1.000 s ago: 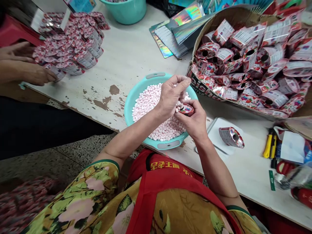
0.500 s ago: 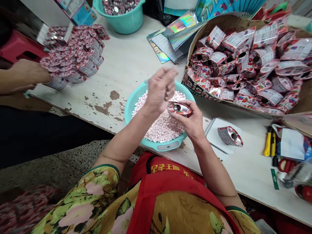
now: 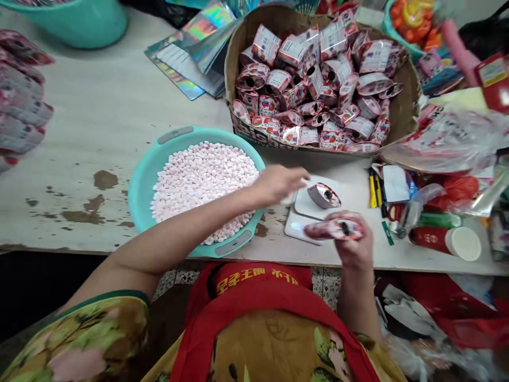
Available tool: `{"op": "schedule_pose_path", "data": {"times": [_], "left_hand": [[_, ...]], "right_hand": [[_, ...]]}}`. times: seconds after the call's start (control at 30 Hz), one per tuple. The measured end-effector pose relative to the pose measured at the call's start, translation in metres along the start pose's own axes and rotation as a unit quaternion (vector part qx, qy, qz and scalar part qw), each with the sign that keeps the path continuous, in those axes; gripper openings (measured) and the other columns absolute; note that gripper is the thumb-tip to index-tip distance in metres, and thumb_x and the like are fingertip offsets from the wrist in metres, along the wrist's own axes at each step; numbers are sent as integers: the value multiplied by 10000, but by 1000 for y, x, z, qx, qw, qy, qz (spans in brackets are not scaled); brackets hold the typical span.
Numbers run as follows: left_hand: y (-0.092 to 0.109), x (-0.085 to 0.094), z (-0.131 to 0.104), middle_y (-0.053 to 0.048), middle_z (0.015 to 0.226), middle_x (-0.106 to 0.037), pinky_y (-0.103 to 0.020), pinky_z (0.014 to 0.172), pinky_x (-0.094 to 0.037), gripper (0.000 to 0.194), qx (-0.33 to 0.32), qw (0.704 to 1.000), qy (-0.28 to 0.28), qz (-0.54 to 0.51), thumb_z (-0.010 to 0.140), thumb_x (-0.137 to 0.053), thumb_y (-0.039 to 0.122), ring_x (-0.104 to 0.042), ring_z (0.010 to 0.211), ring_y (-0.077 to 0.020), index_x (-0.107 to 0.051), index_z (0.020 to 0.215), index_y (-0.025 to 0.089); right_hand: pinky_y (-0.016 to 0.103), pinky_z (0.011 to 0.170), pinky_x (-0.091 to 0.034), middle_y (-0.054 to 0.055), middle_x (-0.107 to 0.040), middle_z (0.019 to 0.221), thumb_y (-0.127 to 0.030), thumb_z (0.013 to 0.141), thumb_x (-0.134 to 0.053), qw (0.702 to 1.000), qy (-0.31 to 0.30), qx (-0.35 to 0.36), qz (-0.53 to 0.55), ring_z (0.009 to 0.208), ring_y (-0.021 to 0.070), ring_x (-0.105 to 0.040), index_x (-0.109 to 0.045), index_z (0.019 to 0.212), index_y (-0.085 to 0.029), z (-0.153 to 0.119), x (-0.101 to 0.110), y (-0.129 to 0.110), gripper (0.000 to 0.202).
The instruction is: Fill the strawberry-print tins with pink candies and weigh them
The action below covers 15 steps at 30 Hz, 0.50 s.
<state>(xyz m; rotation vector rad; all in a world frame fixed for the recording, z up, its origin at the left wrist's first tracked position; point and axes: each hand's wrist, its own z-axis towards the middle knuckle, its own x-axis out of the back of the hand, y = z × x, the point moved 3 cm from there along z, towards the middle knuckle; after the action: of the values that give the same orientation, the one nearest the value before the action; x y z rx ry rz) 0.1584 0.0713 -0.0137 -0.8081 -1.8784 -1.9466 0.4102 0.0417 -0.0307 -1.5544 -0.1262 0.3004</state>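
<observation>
Plainly, I count 2 hands over 1 worn white table. The right hand has its fingers closed round 1 printed pack, above the table's near side and overlapping the scale's near corner in my view. The left hand reaches over the basin's right rim toward the scale, at least 1 finger extended; blur keeps me from telling whether its fingertips pinch anything.

On the 1 white scale I see 1 more pack, the tilted pack, with 1 round hole facing up and toward the right. To the left, 1 teal basin holds pale pink sweets, far too many for me to count. Behind sits 1 cardboard box of similar packs, dozens overlapping, so I can't give a total. I also get 1 second teal tub at upper left, 2 yellow-and-black cutters and 1 red cup lying on its side.
</observation>
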Motion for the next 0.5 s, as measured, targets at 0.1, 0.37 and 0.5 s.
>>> {"op": "schedule_pose_path", "data": {"times": [0.1,0.37,0.5], "left_hand": [[34,-58,37,-102,811,-750,-321,620,-392,262,-110,963,-138,202,971,-556,146,-668,746,-219,-775,1098,214],[23,29,10,-118,822,-737,-334,586,-292,298,9,941,-37,335,980,-551,192,-664,726,-240,-754,1197,214],[-28,167,-56,-89,851,-725,-349,679,-332,356,198,889,251,328,980,-559,436,-589,773,-225,-770,1158,212]], "right_hand": [[389,860,-610,5,-692,958,-362,490,-940,967,242,56,-54,837,169,-686,-679,953,-217,-2,70,-12,551],[596,1011,-545,48,-703,953,-430,482,-937,945,278,-8,-173,913,253,-688,-663,967,-184,41,41,53,609],[644,1047,-495,120,-717,1185,-495,634,-894,951,148,12,-272,1130,355,-677,-677,1057,-271,59,15,53,525]]}}
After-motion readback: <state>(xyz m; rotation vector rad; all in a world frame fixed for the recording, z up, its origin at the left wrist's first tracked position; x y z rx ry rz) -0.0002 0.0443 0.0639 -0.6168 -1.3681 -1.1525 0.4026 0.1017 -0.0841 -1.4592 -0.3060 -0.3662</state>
